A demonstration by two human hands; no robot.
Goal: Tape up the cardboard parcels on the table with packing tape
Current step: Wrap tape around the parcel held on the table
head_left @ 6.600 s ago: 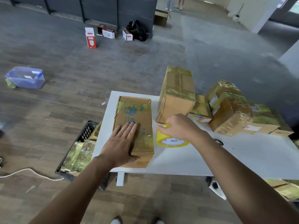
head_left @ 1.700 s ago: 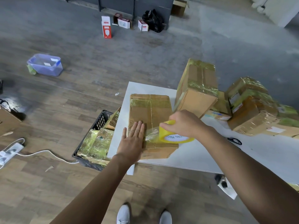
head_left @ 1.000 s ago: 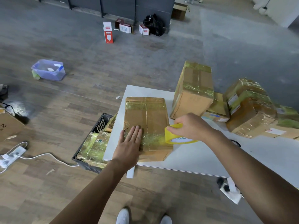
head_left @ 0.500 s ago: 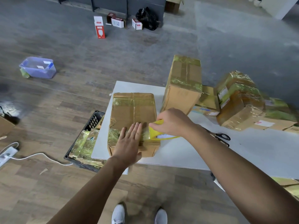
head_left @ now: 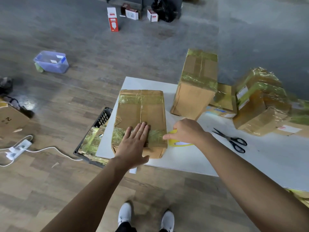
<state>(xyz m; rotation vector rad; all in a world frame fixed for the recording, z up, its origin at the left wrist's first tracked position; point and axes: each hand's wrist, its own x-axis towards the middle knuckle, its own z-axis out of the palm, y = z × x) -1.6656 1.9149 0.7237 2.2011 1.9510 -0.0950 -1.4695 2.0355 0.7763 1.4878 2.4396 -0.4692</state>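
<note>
Left hand [head_left: 135,144] laid flat, fingers straight, on a parcel [head_left: 142,113] at the left end of the white table [head_left: 192,162], yellow tape roll [head_left: 183,144] gripped in the right hand [head_left: 185,131] against the parcel's right edge, scissors [head_left: 232,139] laid beside, taped boxes [head_left: 197,91] stacked behind.

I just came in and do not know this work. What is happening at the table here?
A person is taping a flat cardboard parcel at the near left corner of the white table. The left hand presses flat on a tape band across the parcel's near end; the right hand grips the yellow tape roll at the parcel's right edge. Another band already crosses its far end. Scissors lie untouched to the right, and more taped parcels are piled behind them.
</note>
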